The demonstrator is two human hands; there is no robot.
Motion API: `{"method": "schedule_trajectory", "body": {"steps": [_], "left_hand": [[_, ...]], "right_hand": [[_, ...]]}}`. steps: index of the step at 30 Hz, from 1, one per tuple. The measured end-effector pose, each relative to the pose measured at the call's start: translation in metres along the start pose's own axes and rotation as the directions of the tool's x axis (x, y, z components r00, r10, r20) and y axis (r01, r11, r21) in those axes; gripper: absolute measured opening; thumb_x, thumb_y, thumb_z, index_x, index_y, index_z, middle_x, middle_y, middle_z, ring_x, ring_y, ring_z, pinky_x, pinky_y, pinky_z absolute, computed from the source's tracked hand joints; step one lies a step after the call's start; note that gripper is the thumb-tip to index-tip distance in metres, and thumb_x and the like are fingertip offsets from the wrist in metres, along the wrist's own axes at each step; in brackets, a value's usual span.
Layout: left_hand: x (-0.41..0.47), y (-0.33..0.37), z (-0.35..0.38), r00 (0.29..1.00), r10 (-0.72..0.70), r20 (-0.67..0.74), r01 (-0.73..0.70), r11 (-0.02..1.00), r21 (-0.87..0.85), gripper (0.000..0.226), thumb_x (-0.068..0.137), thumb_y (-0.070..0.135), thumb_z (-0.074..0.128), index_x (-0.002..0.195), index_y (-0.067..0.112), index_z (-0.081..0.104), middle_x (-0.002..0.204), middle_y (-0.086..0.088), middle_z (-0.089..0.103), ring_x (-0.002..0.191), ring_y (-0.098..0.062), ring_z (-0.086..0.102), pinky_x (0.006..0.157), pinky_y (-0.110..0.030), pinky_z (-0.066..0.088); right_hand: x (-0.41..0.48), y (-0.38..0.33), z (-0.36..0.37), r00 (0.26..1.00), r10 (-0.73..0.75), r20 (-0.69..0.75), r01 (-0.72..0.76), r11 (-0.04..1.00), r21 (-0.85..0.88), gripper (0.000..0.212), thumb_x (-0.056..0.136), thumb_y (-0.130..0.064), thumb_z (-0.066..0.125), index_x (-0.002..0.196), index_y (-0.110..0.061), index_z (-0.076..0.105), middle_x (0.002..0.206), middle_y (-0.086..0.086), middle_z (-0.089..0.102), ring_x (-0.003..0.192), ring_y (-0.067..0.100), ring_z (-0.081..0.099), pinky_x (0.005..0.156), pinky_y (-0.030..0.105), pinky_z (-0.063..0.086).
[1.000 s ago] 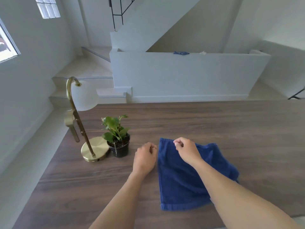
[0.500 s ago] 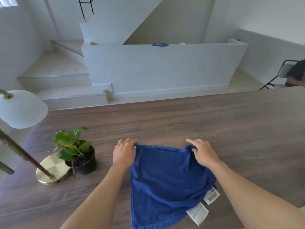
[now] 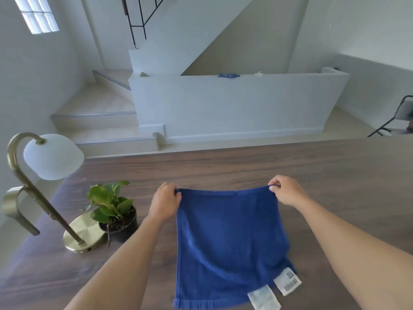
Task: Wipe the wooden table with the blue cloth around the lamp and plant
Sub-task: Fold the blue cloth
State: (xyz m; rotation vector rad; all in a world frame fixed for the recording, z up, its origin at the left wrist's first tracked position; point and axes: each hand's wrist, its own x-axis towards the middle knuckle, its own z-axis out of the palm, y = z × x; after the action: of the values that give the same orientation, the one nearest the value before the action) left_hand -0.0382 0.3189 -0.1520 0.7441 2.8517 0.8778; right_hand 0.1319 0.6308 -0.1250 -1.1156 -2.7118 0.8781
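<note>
the cloth (image 3: 228, 238) is a deep, even blue, and its two tags (image 3: 287, 280) are white, one printed with a black barcode. the table (image 3: 290, 166) is grey-brown wood with darker grain streaks running across it. the lamp (image 3: 89, 231) is brushed brass-gold, its shade (image 3: 53, 156) milky white. the plant (image 3: 109, 200) has bright green leaves, some paler at the centre, in a black pot (image 3: 127, 231). the half wall (image 3: 223, 104) is white, the steps (image 3: 96, 101) pale beige, the railing (image 3: 137, 25) black.

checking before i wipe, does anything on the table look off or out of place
Nothing spilled or damaged. The blue cloth has two white tags at its near right corner, and the plant pot crowds the lamp base.
</note>
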Motion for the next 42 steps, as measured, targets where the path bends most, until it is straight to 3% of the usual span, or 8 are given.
{"method": "schedule_trajectory", "body": {"steps": [7, 11, 15, 18, 25, 34, 39, 42], "left_hand": [[0.021, 0.031, -0.088, 0.995, -0.098, -0.006, 0.093, 0.959, -0.267, 0.019, 0.089, 0.017, 0.062, 0.079, 0.002, 0.067, 0.070, -0.006, 0.064, 0.071, -0.021, 0.058, 0.068, -0.030, 0.043], [0.023, 0.051, -0.135, 0.972, -0.232, 0.024, 0.200, 0.777, -0.596, 0.015, 0.086, 0.007, 0.064, 0.088, -0.008, 0.067, 0.070, -0.014, 0.060, 0.064, -0.021, 0.056, 0.069, -0.032, 0.055], [0.012, 0.083, -0.167, 0.964, -0.251, 0.085, 0.219, 0.575, -0.788, 0.003, 0.084, 0.001, 0.066, 0.082, 0.000, 0.063, 0.077, -0.014, 0.058, 0.062, -0.022, 0.056, 0.060, -0.024, 0.058], [0.002, 0.106, -0.177, 0.976, -0.189, 0.109, 0.195, 0.529, -0.826, 0.005, 0.083, 0.001, 0.068, 0.084, 0.000, 0.063, 0.081, -0.015, 0.059, 0.071, -0.026, 0.056, 0.073, -0.030, 0.058], [-0.023, 0.143, -0.188, 0.993, -0.096, 0.075, 0.116, 0.562, -0.819, 0.007, 0.085, 0.010, 0.068, 0.083, 0.003, 0.069, 0.081, -0.013, 0.065, 0.068, -0.022, 0.058, 0.081, -0.033, 0.057], [-0.045, 0.128, -0.204, 0.991, -0.134, 0.006, 0.072, 0.490, -0.869, 0.024, 0.094, 0.010, 0.052, 0.089, -0.006, 0.069, 0.088, -0.020, 0.072, 0.062, -0.023, 0.066, 0.068, -0.030, 0.061], [-0.058, 0.123, -0.215, 0.989, -0.142, 0.053, 0.110, 0.431, -0.896, 0.038, 0.097, 0.019, 0.033, 0.089, 0.000, 0.066, 0.088, -0.019, 0.073, 0.072, -0.033, 0.072, 0.075, -0.038, 0.061], [-0.063, 0.117, -0.221, 0.989, -0.130, 0.066, 0.118, 0.453, -0.884, 0.043, 0.097, 0.022, 0.029, 0.098, 0.001, 0.067, 0.092, -0.019, 0.074, 0.079, -0.033, 0.073, 0.074, -0.031, 0.059]], "right_hand": [[-0.004, -0.057, -0.065, 0.992, -0.024, -0.127, 0.047, 0.982, 0.181, 0.013, 0.097, -0.016, 0.055, 0.105, -0.010, 0.064, 0.103, 0.003, 0.062, 0.077, 0.021, 0.065, 0.069, 0.030, 0.049], [-0.014, -0.095, -0.082, 0.980, 0.072, -0.185, 0.020, 0.891, 0.454, 0.012, 0.088, -0.010, 0.061, 0.092, 0.000, 0.067, 0.097, 0.017, 0.069, 0.074, 0.024, 0.070, 0.080, 0.047, 0.059], [-0.039, -0.145, -0.080, 0.993, 0.082, -0.086, 0.009, 0.675, 0.738, 0.008, 0.088, 0.001, 0.062, 0.090, 0.008, 0.064, 0.096, 0.022, 0.068, 0.076, 0.027, 0.069, 0.061, 0.033, 0.059], [-0.065, -0.184, -0.077, 0.999, -0.044, -0.023, 0.043, 0.556, 0.830, 0.006, 0.091, 0.001, 0.060, 0.086, 0.002, 0.064, 0.083, 0.014, 0.070, 0.068, 0.021, 0.069, 0.051, 0.023, 0.056], [-0.101, -0.242, -0.063, 0.972, -0.230, -0.049, 0.164, 0.513, 0.843, 0.009, 0.093, -0.005, 0.061, 0.100, -0.004, 0.067, 0.095, 0.015, 0.072, 0.085, 0.026, 0.072, 0.076, 0.030, 0.059], [-0.128, -0.275, -0.048, 0.944, -0.326, -0.057, 0.223, 0.498, 0.838, 0.020, 0.095, -0.008, 0.057, 0.108, -0.003, 0.070, 0.097, 0.009, 0.073, 0.088, 0.021, 0.072, 0.080, 0.029, 0.058], [-0.140, -0.288, -0.031, 0.908, -0.418, -0.031, 0.234, 0.446, 0.864, 0.019, 0.093, -0.004, 0.057, 0.091, -0.016, 0.072, 0.096, 0.009, 0.074, 0.088, 0.019, 0.070, 0.087, 0.032, 0.055], [-0.142, -0.290, -0.024, 0.865, -0.502, -0.018, 0.266, 0.428, 0.864, 0.018, 0.086, 0.000, 0.063, 0.100, -0.005, 0.073, 0.092, 0.009, 0.072, 0.086, 0.018, 0.070, 0.083, 0.027, 0.054]]}}
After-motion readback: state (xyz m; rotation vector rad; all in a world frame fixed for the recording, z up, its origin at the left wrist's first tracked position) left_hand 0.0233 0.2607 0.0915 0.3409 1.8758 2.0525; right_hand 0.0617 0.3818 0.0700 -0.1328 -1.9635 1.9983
